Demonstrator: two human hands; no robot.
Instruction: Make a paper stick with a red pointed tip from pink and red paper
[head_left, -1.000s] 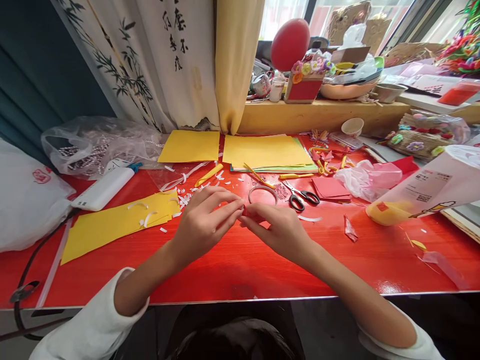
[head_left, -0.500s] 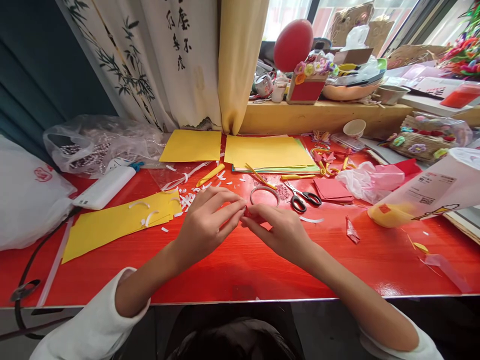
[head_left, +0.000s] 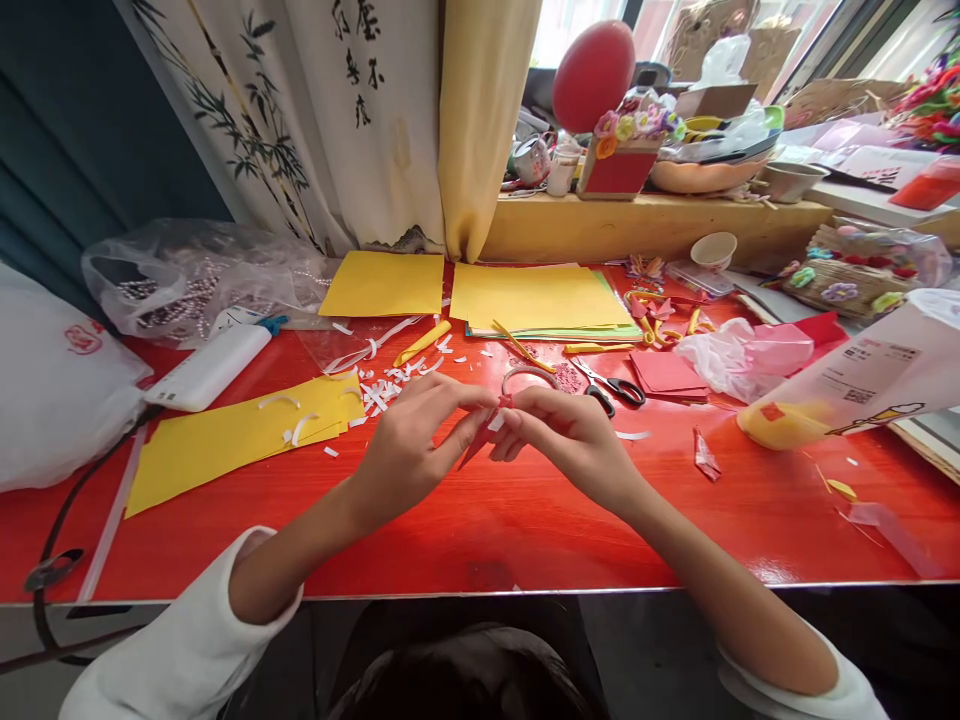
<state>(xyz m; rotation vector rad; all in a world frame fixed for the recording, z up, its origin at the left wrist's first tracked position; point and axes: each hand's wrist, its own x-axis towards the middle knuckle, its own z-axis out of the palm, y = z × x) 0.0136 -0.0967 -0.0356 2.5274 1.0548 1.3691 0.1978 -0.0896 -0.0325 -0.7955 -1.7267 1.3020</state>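
Observation:
Between my two hands, above the middle of the red table (head_left: 420,540), is a small folded piece of red paper (head_left: 475,448) with a white patch on it. My left hand (head_left: 412,435) pinches it from the left, thumb below and fingers above. My right hand (head_left: 574,435) grips its other side near the top, fingers curled. Part of the paper is hidden by my fingers. Just beyond them lies a roll of tape (head_left: 531,372), partly covered. Black-handled scissors (head_left: 619,388) rest to the right, beside a stack of red paper squares (head_left: 667,376).
Yellow paper strips (head_left: 225,440) lie at left near a white power bank (head_left: 214,368). Yellow sheets (head_left: 536,295) are at the back, white paper scraps (head_left: 386,390) before them. A tilted plastic cup (head_left: 832,375) stands at right. A plastic bag (head_left: 60,390) sits far left.
My hands have turned the red paper so its pointed end and white patch now show below my fingers. My right fingers have curled under. The view has shifted slightly.

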